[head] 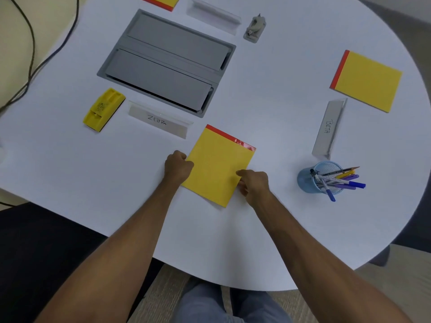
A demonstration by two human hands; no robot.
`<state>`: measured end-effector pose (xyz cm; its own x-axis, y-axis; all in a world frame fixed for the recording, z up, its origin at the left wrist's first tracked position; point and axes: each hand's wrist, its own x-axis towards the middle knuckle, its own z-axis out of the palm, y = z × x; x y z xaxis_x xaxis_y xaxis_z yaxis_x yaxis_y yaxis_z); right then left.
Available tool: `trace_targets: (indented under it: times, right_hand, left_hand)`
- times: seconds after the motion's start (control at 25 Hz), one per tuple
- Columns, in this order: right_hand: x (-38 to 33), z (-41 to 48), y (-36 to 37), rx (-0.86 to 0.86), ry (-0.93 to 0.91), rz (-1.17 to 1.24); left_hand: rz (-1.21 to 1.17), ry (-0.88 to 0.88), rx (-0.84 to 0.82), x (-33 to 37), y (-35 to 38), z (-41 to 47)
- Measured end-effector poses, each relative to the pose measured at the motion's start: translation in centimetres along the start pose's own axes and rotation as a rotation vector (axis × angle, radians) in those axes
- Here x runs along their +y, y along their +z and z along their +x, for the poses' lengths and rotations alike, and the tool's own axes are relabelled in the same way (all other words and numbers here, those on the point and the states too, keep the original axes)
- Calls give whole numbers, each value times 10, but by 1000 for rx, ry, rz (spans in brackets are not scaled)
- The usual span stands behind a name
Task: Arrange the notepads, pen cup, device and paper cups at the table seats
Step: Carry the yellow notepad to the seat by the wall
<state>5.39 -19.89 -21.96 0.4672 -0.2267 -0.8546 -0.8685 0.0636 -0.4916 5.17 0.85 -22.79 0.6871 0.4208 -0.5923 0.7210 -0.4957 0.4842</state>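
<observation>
Notepad, flat yellow rectangle, seemingly pinched between left hand and right hand

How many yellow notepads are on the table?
3 notepads: one held by left hand and right hand, one far right, one cut off at top. More may be hidden.

"ZEBRA" on near name card, "BETA" on right name card

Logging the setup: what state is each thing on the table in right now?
Near notepad, flat, gripped at both sides.
Left hand, grips its left edge.
Right hand, pinches its right edge.
Right notepad, flat, untouched.
Pen cup, standing, holds pens.
Device, lying flat.
Hatch, lids shut.
</observation>
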Motion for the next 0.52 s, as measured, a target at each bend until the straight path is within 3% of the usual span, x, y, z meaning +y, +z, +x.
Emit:
trace_targets:
  times: [0.28, 0.52]
  right_hand:
    - [-3, 4, -17, -45, 15, -18]
    - [-10, -12, -37, -107, -134, -26]
  left_hand:
    - [-170, -123, -30, 0, -4, 1]
    - [-551, -250, -89, -5, -13, -15]
